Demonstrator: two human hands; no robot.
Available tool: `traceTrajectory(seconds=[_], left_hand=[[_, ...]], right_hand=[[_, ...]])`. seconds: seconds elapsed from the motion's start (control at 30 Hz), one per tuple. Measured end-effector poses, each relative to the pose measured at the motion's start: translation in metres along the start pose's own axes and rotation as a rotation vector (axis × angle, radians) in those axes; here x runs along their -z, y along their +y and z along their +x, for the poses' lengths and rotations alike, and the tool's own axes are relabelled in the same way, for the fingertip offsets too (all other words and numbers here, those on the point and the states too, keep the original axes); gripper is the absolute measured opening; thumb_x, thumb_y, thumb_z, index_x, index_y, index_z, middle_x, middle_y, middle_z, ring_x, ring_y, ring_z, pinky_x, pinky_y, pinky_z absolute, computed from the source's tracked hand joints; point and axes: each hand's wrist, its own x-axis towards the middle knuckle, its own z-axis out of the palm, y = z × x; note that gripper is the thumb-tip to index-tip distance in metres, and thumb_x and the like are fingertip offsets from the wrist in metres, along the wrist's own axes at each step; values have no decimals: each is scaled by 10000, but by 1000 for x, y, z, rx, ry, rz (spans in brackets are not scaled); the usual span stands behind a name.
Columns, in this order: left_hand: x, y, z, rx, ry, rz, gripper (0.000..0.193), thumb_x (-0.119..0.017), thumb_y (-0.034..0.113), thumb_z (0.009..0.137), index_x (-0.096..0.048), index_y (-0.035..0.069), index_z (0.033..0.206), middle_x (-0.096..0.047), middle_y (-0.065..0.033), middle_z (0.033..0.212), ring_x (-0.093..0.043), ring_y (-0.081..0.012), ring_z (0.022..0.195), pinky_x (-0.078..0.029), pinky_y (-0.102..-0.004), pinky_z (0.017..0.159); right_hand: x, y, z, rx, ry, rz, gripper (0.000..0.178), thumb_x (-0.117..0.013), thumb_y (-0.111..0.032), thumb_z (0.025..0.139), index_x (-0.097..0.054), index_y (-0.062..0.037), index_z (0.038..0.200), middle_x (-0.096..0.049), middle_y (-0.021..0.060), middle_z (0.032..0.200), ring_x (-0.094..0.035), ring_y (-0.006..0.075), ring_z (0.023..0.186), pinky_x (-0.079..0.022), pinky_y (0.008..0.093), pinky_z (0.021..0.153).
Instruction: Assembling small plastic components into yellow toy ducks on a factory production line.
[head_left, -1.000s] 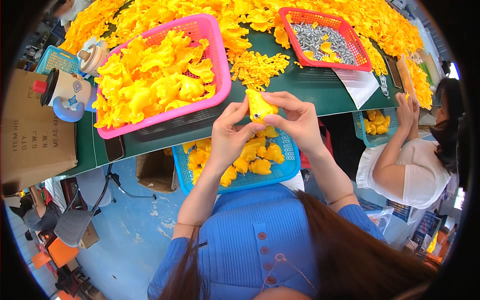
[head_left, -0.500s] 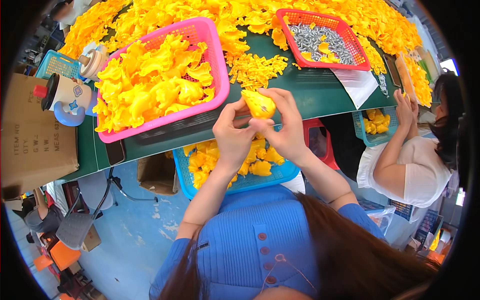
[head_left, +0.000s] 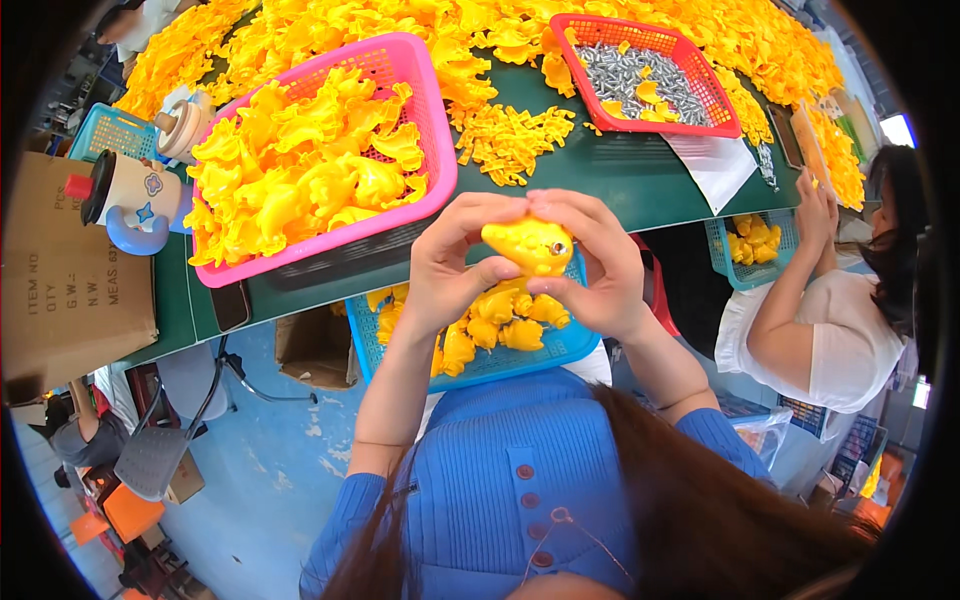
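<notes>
Between both hands I hold a small yellow plastic figure [head_left: 535,249], rounded, with a dark, shiny spot on its right side. My left hand [head_left: 462,258] grips its left side, thumb below and fingers over the top. My right hand [head_left: 598,262] closes round its right side in the same way. Below the hands, a blue basket [head_left: 366,350] on my lap holds several yellow plastic pieces [head_left: 488,322] of similar colour.
A pink basket [head_left: 447,150] of thin yellow shells stands on the green table [head_left: 610,175]. Farther right sits a red basket [head_left: 728,100] of silver metal pieces. A mug [head_left: 143,195] and a cardboard box [head_left: 85,270] are at left. Another person [head_left: 820,330] works at right.
Both hands have come down toward me with the yellow figure. It has been turned, so its dark, shiny spot now faces up and to the right. The baskets have stayed put.
</notes>
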Motion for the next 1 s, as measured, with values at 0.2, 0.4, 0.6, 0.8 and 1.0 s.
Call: traceTrajectory(seconds=[0.2,0.4,0.6,0.8,1.0], left_hand=[[5,5,-4,-71,-16,91,247,-749,78,674,-635,11,882,-631,-99,918,-592,-216,912,-466,-326,822],[1,10,-6,-135,-9,143,229,-758,99,670,-633,23,847,-632,-107,913,-594,-208,884,-469,-312,791],[2,-10,-10,-158,63,-149,305,-751,139,699,-602,23,939,-612,-112,990,-578,-200,935,-469,-320,818],[-3,-3,-2,-14,94,-103,495,-771,187,678,-560,31,1097,-564,-115,1096,-526,-218,1056,-445,-347,890],[14,-12,-9,-88,-105,227,545,-814,148,589,-604,46,1081,-569,-104,1087,-536,-224,1048,-434,-333,893]], right_hand=[[2,-6,1,47,-48,3,518,-746,-180,681,-538,42,1100,-530,178,1116,-532,286,1047,-424,351,893],[5,-7,1,114,-96,3,524,-754,-172,669,-541,44,1096,-541,177,1109,-539,288,1026,-428,354,879],[-13,-13,2,-79,150,399,604,-785,-183,643,-520,62,1127,-537,170,1124,-519,262,1066,-406,350,909],[3,-5,3,81,35,-219,612,-798,-138,603,-533,28,1129,-560,153,1084,-546,265,1016,-451,319,836],[1,-4,3,146,-58,-325,585,-775,-48,599,-539,13,1130,-579,132,1075,-567,255,961,-463,307,805]])
